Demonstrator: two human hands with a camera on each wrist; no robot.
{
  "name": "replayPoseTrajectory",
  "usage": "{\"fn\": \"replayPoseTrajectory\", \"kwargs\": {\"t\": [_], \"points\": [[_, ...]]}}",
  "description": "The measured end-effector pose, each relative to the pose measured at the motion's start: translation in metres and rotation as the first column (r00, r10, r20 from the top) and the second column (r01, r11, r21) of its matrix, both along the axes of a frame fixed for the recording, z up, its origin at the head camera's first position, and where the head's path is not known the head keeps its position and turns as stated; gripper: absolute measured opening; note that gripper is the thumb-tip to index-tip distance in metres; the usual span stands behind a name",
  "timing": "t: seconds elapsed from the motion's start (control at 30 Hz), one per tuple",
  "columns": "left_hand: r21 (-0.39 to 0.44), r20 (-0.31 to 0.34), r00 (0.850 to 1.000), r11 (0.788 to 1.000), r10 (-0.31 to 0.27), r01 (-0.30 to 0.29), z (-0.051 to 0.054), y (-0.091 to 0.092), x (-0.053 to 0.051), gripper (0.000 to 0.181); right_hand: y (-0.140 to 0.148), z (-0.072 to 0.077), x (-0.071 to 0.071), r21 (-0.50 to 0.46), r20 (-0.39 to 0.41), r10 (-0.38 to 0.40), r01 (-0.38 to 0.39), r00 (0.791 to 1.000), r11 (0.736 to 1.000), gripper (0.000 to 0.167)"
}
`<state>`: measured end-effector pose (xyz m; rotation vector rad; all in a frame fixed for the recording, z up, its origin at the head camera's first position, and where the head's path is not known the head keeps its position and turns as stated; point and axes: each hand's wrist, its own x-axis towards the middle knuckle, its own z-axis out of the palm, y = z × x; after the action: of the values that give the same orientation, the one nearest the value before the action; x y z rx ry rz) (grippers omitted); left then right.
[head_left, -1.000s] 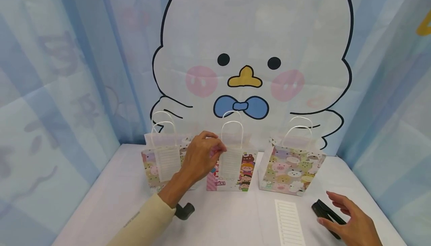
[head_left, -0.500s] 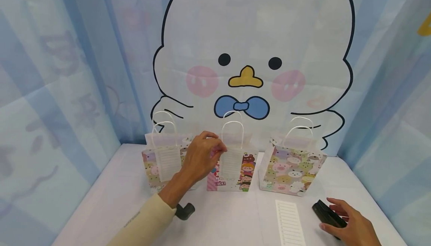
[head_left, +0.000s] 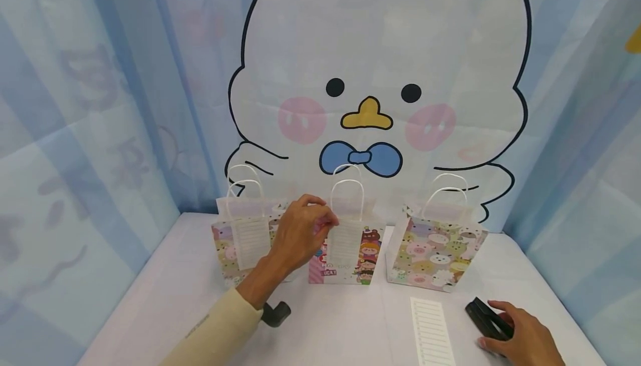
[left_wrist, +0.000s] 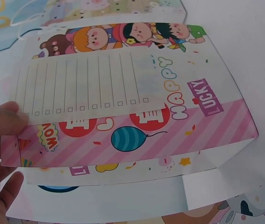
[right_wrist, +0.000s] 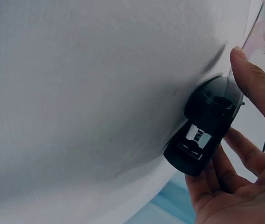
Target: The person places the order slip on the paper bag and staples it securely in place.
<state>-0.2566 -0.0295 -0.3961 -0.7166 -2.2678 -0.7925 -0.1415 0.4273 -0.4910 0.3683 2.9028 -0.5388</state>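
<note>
My left hand pinches the top edge of a lined paper checklist and the rim of the middle gift bag. The list lies flat over the printed front of that bag. At the lower right, my right hand has its fingers and thumb around a black stapler on the table. A second checklist lies on the tabletop, left of the stapler. Another list hangs on the front of the left gift bag, partly behind my left wrist.
To the right stands a gift bag with animal faces and upright white handles. A dark object shows beside my left sleeve, mostly hidden. Behind the white table hangs a blue and white curtain.
My right hand has come down onto the stapler and its fingers have closed around it. The left hand stays at the middle bag.
</note>
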Motion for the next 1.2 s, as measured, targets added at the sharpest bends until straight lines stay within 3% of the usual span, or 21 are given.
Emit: {"fn": "replayPoseTrajectory", "kwargs": {"t": [0.2, 0.4, 0.63, 0.87, 1.2], "points": [[-0.002, 0.006, 1.0, 1.0, -0.009, 0.009, 0.0, 0.0, 0.0, 0.006, 0.002, -0.003, 0.0, 0.008, 0.047, -0.044, 0.043, 0.998, 0.999, 0.106], [-0.007, 0.009, 1.0, 1.0, -0.013, 0.013, 0.002, 0.0, 0.001, 0.005, -0.005, 0.001, 0.003, -0.002, 0.048, -0.031, 0.031, 0.998, 1.0, 0.103], [-0.011, 0.009, 1.0, 1.0, -0.002, 0.002, 0.004, 0.0, 0.002, 0.005, -0.032, 0.018, 0.009, -0.077, -0.059, -0.023, 0.018, 0.998, 0.997, 0.102], [-0.006, 0.016, 1.0, 1.0, -0.002, 0.002, 0.004, -0.001, 0.001, 0.004, -0.064, 0.04, 0.01, -0.177, -0.179, -0.002, -0.031, 0.984, 0.984, 0.091], [-0.002, 0.024, 1.0, 1.0, -0.007, 0.007, 0.001, -0.001, 0.0, 0.004, -0.103, 0.062, 0.011, -0.284, -0.258, 0.01, -0.086, 0.966, 0.955, 0.083]]}}
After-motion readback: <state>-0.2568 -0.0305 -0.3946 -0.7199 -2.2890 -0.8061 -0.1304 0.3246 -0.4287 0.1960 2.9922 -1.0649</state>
